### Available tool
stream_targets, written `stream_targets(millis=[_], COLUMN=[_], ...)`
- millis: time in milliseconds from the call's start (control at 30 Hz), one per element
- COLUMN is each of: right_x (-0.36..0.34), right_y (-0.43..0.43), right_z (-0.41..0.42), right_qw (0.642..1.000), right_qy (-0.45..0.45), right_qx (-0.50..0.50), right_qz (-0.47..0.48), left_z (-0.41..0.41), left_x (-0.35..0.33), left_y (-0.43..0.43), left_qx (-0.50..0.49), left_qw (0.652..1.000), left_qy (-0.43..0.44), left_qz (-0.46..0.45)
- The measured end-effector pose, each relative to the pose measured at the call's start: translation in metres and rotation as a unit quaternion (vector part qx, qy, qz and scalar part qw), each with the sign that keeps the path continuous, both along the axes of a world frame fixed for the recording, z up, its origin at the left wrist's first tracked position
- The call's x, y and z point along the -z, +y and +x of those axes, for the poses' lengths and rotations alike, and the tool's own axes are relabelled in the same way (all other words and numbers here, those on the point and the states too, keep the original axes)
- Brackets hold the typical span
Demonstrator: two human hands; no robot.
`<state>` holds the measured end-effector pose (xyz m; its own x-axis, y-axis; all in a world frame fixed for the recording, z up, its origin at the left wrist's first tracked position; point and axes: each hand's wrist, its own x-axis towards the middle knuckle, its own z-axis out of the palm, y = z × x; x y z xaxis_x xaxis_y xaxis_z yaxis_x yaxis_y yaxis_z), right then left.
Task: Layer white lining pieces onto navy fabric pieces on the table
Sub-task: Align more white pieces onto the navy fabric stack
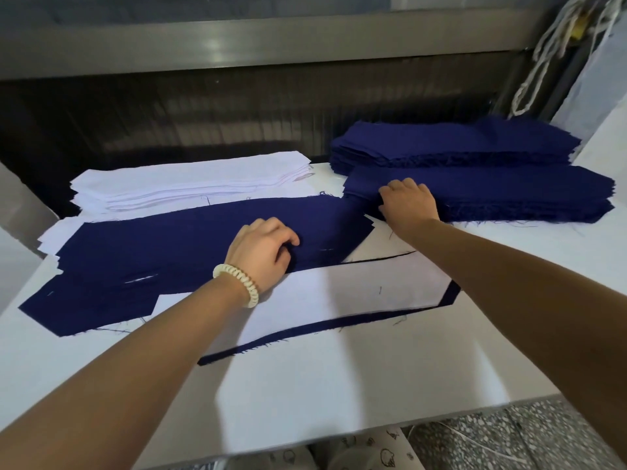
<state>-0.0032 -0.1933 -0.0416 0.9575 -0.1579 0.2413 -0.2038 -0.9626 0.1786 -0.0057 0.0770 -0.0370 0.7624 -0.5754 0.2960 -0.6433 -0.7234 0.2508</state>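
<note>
A long navy fabric piece [163, 252] lies across the white table [339, 385], its right end still reaching the near navy stack [509, 198]. My left hand [263, 254], with a pale bracelet on the wrist, pinches this piece near its middle. My right hand [409, 203] rests with curled fingers on the left end of the near navy stack, gripping the fabric there. In front lies a white lining piece [339, 293] on top of another navy piece [339, 325], whose edge shows along the front and right.
A stack of white lining pieces [190, 184] sits at the back left. A second navy stack [458, 144] lies behind the near one. A dark machine opening with a metal bar [237, 52] runs along the back. Cords [543, 62] hang at the right. Speckled floor [526, 435] shows below the table's front edge.
</note>
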Motion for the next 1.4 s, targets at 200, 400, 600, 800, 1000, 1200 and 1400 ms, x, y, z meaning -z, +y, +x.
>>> stream_targets(millis=[200,400,600,800,1000,1200,1400], right_x=[-0.011,-0.012,-0.018,-0.022,-0.023,-0.018,-0.007], right_y=[-0.005,-0.009,-0.011,-0.013,0.010,0.057,0.087], right_z=[0.005,0.005,0.001,-0.008,-0.024,-0.041,-0.053], right_qw=[1.000,0.976,0.862,0.835,0.898,0.914,0.875], right_qy=[0.013,-0.069,-0.171,-0.272,-0.322,-0.259,-0.258], right_qx=[0.007,0.044,0.090,0.068,-0.044,-0.215,-0.388], right_qz=[0.018,0.201,0.469,0.473,0.298,0.225,0.129], left_z=[0.001,0.000,0.003,0.010,0.007,-0.001,-0.006], left_x=[0.013,0.019,0.017,0.010,0.003,-0.002,-0.010], left_y=[0.009,0.010,0.010,0.006,-0.002,-0.017,-0.018], left_qx=[-0.024,-0.045,-0.045,-0.052,0.016,0.024,0.015], left_qw=[0.999,0.996,0.993,0.987,0.982,0.970,0.991], left_qy=[0.036,0.060,0.103,0.144,0.142,0.146,0.117], left_qz=[-0.023,-0.044,-0.045,-0.051,-0.125,-0.192,-0.065])
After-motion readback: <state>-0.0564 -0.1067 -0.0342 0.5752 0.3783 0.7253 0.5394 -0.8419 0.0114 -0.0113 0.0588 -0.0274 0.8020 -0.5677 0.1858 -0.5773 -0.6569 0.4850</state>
